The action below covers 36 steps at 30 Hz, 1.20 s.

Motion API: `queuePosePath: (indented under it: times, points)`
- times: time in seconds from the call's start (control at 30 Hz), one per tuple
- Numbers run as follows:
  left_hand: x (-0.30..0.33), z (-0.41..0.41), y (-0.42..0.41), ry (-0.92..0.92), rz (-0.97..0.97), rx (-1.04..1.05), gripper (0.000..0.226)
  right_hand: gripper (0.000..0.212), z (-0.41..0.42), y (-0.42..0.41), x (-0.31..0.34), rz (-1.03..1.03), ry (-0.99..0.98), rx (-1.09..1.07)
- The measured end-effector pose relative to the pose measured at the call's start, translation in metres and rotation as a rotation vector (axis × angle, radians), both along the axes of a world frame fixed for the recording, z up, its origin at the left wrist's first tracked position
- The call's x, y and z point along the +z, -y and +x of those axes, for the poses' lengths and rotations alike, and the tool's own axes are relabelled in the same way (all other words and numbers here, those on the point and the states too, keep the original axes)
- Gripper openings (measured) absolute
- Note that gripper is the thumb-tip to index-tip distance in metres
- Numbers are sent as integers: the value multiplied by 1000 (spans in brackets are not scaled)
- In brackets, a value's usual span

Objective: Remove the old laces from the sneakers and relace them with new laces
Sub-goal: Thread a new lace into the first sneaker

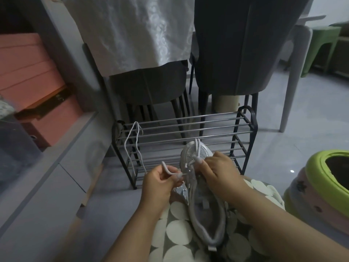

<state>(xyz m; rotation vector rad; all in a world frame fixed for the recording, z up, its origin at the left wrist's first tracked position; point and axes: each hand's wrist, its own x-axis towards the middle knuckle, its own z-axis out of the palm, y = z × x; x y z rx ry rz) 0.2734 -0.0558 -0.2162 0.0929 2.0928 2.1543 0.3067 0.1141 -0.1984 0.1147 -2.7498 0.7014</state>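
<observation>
Resting on the person's lap, on a grey cloth with pale spots (179,231), the light grey sneaker (205,210) lies at lower centre of the frame, heel toward the camera and toe pointing at the shoe rack (247,129). The left hand (160,186) pinches a white lace end (170,171) just left of the eyelet rows, fingers curled round it. The right hand (219,173) grips the shoe's upper near the toe, fingertips pressing where lace strands cross. My judgement: threading is under way at the lowest eyelets, though old or new lace I cannot tell. Next the pinched tip must be steered into an eyelet and drawn through evenly. A second lace (132,144) hangs from the rack's upper left corner.
</observation>
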Motion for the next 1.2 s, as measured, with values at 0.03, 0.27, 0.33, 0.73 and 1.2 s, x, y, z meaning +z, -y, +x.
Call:
queuePosePath:
  times: [0.03,0.27,0.33,0.73,1.2]
  points:
    - [-1,0,-1,-20,-22,8,12,94,-1,1,-1,1,27,-9]
    - [-3,-1,-5,-86,-111,34,13,72,7,6,10,-444,126,10]
    - [-2,0,-6,-90,-111,26,14,70,9,7,13,-451,150,26]
    - [-1,2,-8,-102,-174,13,15,71,6,6,11,-338,237,28]
    - [-5,6,-10,-121,-248,24,18,54,5,3,10,-339,248,35]
